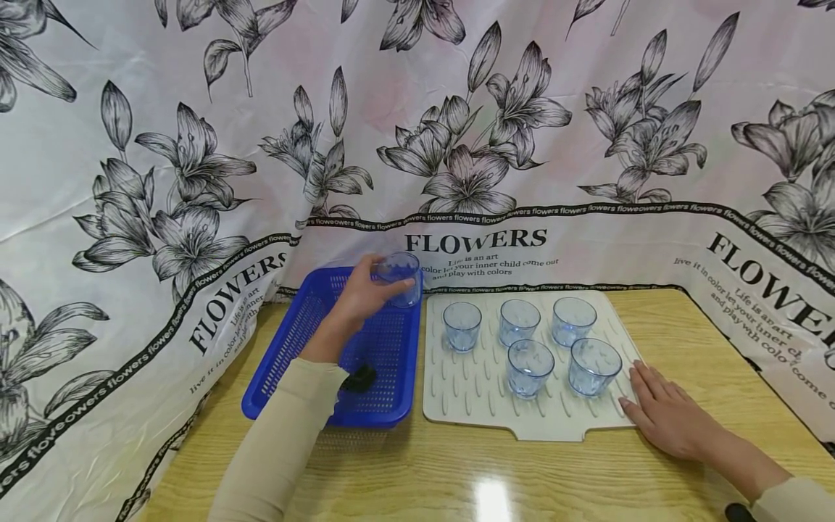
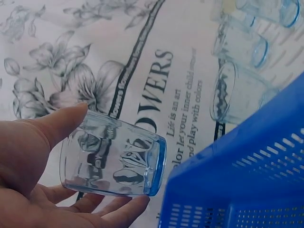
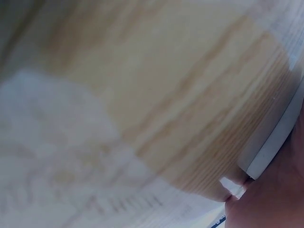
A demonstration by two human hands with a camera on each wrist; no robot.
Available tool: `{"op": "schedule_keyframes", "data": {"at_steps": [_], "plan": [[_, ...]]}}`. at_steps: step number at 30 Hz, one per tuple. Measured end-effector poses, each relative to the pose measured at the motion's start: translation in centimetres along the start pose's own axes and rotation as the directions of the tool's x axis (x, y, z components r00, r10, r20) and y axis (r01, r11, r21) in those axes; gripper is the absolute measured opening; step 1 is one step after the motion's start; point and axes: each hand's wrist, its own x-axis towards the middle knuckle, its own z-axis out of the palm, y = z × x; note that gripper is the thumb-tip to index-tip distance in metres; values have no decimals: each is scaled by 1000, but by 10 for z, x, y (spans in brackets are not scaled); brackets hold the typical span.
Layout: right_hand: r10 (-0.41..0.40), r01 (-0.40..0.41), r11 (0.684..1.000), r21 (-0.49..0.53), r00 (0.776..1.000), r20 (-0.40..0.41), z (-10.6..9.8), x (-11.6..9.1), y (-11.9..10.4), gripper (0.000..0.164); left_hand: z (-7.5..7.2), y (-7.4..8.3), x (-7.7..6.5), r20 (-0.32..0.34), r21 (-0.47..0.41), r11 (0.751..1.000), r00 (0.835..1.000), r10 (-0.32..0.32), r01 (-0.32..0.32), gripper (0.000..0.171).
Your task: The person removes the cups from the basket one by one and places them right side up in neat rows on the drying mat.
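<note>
My left hand (image 1: 367, 290) grips a clear, bluish glass (image 2: 114, 159) over the far right corner of the blue plastic basket (image 1: 407, 377). In the left wrist view the thumb is on one side of this glass and the fingers on the other, with its thick blue base pointing away from the palm. To the right of the basket, several similar glasses (image 1: 462, 328) stand upright on a white ridged draining board (image 1: 470, 399). My right hand (image 1: 675, 413) rests at the board's right edge with its fingers extended. The right wrist view is blurred and shows only part of that hand.
A small dark object (image 1: 359, 378) lies in the basket, partly behind the left sleeve; its kind is unclear. The wooden table (image 1: 424, 471) carries basket and board. A flower-printed cloth (image 1: 326, 43) hangs behind them and down both sides.
</note>
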Motion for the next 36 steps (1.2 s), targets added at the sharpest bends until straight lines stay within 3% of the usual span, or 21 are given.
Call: {"op": "schedule_keyframes", "data": {"at_steps": [12,17,25,36], "plan": [[-2,2,1000,3,1000,5,1,1,-4,74,14,12,-16,37,9,999,999,32,-33,86],[-3,3,1000,-2,1000,5,0,0,-5,73,26,11,-24,67,28,998,996,57,-59,87],[1,-1,1000,7,1000,8,1,0,-5,75,44,10,-35,112,19,999,993,46,-49,87],[2,-2,1000,-10,1000,7,2,-1,-3,74,60,11,-47,159,-1,998,985,66,-67,85]]}}
